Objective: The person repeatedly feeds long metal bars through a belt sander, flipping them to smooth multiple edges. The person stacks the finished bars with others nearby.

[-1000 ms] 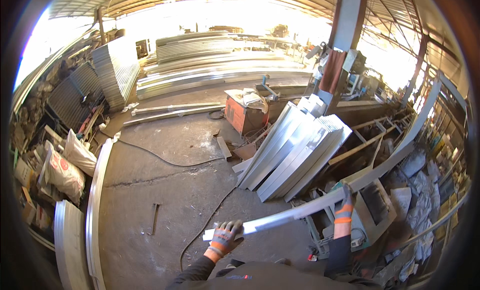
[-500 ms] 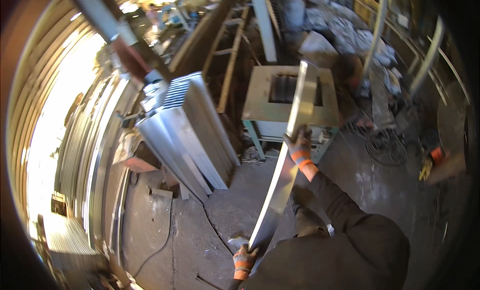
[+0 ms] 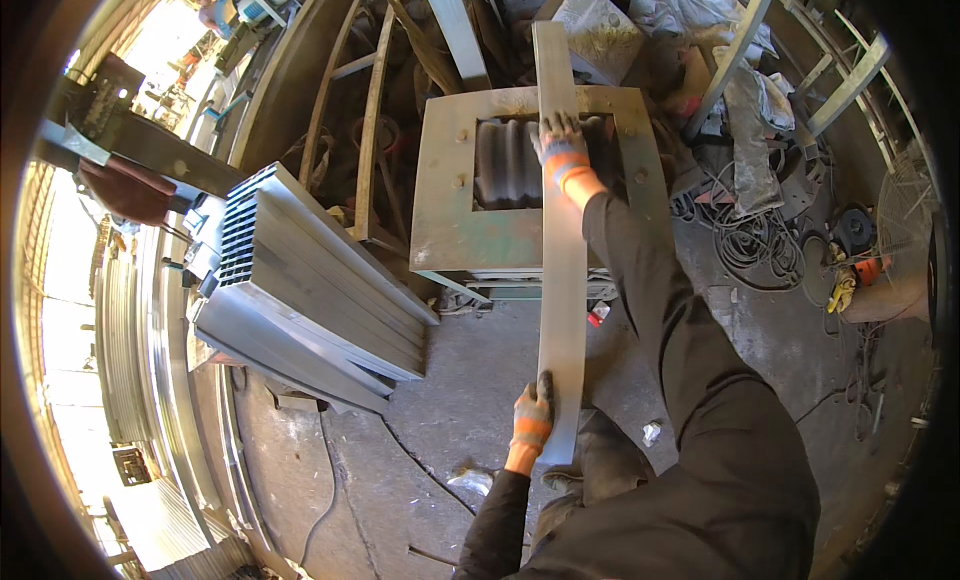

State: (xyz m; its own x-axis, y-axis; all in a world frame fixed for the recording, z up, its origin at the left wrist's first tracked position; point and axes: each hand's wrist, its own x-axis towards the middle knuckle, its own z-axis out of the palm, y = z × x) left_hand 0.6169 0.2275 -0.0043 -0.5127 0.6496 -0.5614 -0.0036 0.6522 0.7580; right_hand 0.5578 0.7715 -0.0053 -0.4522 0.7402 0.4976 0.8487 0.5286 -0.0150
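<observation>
I see the long metal bar (image 3: 563, 310) reaching from near the person's legs out over the steel machine (image 3: 475, 242); the left hand (image 3: 533, 417) curls closed on its near part; the right hand (image 3: 561, 145) lies flat on top, fingers extended; stacked metal profiles (image 3: 325, 305) lean left; cables (image 3: 755, 252) coil right.

The bar (image 3: 563, 300) is long, straight and dull grey, broad face up. It points forward, its far part over the machine (image 3: 470, 242).
</observation>
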